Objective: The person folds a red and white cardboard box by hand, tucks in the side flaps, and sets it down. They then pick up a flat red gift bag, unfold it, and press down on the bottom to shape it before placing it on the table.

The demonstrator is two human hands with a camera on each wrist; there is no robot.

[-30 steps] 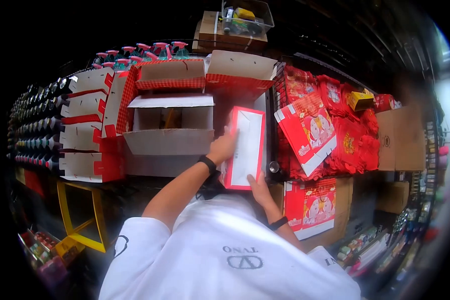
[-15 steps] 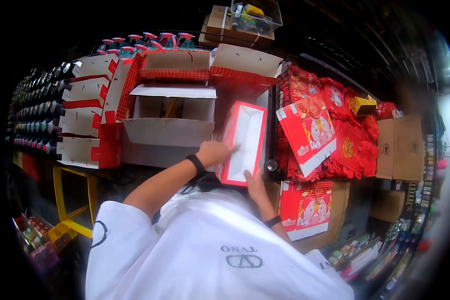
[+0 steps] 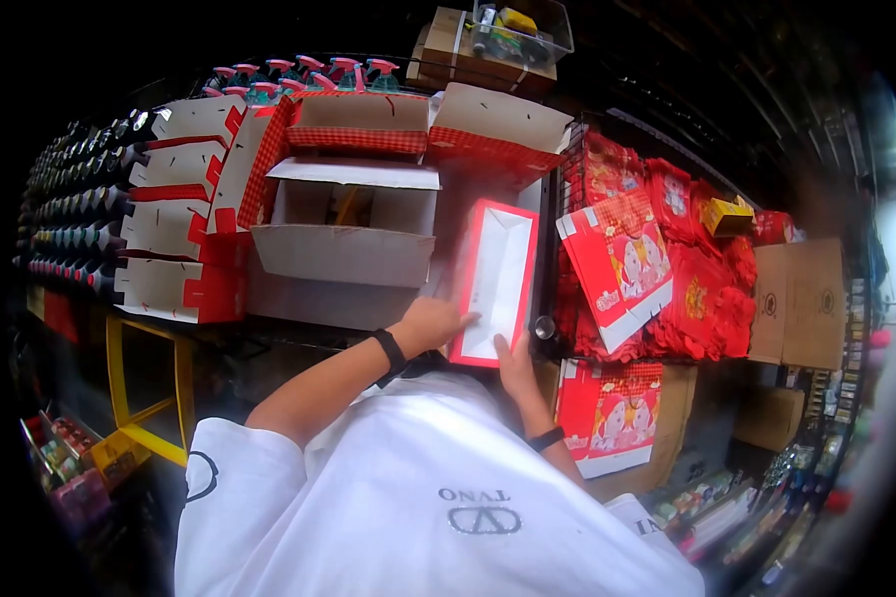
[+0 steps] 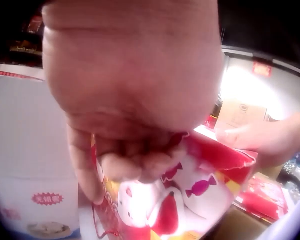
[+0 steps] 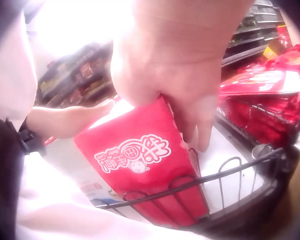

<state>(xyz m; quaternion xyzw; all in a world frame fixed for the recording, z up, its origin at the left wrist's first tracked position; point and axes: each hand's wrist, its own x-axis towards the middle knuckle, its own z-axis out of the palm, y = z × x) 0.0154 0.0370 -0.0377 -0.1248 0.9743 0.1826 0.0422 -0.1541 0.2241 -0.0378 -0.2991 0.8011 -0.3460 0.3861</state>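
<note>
A tall red carton [image 3: 500,274] with a white face framed by red edges stands before the person's chest. My left hand [image 3: 434,325] grips its left side near the close end, thumb reaching over the edge. In the left wrist view, that hand's curled fingers [image 4: 121,167] lie against the carton's printed side, which shows cartoon figures and purple candies. The right hand [image 3: 517,370] holds the near right corner, its thumb on the white face. The right wrist view shows its other fingers down the far side, beside the red end panel [image 5: 135,160] with white lettering. Both hands wear black wristbands.
Wire rims [image 5: 182,185] border the carton's near end. Open white-and-red boxes [image 3: 343,239] stand at left, with dark-capped bottles [image 3: 80,239] and pink-topped spray bottles [image 3: 314,72] beyond. Flat printed cartons [image 3: 622,259] and red packets [image 3: 707,298] fill a rack at right.
My left hand has slid along the carton's left side toward the near end. The right hand keeps its hold on the near corner, and the head view has shifted slightly.
</note>
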